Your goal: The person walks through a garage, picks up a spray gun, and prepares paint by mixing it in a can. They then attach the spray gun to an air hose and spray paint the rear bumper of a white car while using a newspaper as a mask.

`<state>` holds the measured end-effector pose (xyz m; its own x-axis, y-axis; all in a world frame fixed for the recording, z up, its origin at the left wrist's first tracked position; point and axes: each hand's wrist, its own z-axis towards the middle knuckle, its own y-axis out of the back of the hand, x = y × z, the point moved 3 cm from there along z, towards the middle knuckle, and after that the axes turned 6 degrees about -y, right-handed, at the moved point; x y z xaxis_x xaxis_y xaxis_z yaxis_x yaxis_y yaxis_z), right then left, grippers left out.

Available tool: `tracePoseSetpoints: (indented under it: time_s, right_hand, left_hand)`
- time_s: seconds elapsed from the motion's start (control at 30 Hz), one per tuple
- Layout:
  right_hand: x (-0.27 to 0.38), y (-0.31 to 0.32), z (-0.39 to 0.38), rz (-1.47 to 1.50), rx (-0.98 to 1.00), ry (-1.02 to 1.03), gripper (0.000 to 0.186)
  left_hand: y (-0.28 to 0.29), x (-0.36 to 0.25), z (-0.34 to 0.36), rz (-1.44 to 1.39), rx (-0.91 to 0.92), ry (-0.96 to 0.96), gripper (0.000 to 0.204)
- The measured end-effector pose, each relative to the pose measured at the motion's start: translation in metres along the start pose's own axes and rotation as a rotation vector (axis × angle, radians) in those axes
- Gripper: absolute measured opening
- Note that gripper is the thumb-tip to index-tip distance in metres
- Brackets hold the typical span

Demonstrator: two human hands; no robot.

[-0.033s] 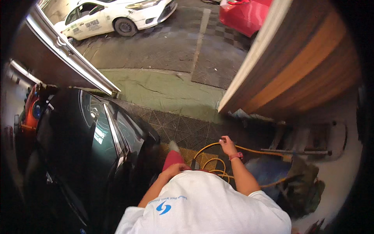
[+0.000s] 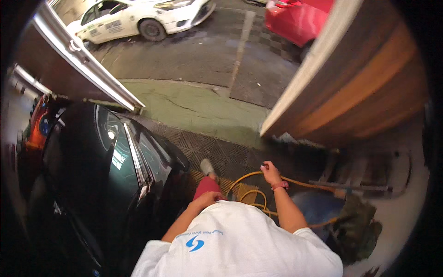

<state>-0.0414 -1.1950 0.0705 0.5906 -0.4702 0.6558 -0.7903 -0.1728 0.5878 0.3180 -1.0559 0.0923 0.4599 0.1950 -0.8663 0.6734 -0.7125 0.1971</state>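
Near the lower middle, my right hand (image 2: 271, 173) is closed on a looping yellow hose (image 2: 249, 176), with a small dark piece by its fingertips. My left hand (image 2: 208, 198) rests at my waist by my red shorts (image 2: 205, 185); its fingers are partly hidden, and what they hold, if anything, is unclear. Just left of me is a dark glossy car (image 2: 76, 171). My foot in a light shoe (image 2: 206, 167) is on a floor of grated black and yellow tiles (image 2: 217, 147).
A glossy wooden panel (image 2: 364, 87) stands at the right and a metal-framed panel (image 2: 55, 64) at upper left, with a green floor strip (image 2: 194, 101) between. Beyond are a white car (image 2: 134, 18) and a red car (image 2: 295, 23). A folded metal frame (image 2: 369, 182) and dark cloth (image 2: 355, 221) lie right.
The view has shifted slightly, and more of my foot and light shoe shows above my red shorts. My hands keep much the same positions.
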Motion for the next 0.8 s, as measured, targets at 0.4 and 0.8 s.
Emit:
tracePoseSetpoints:
  time_s: [0.4, 0.8]
  right_hand:
    - [-0.057, 0.002, 0.233, -0.382, 0.177, -0.359, 0.045]
    - [0.193, -0.003, 0.577, -0.308, 0.154, -0.434, 0.042]
  left_hand:
    - [0.374, -0.065, 0.276, 0.188, -0.145, 0.012, 0.034]
    - [0.654, 0.058, 0.455, -0.071, -0.25, 0.401, 0.07]
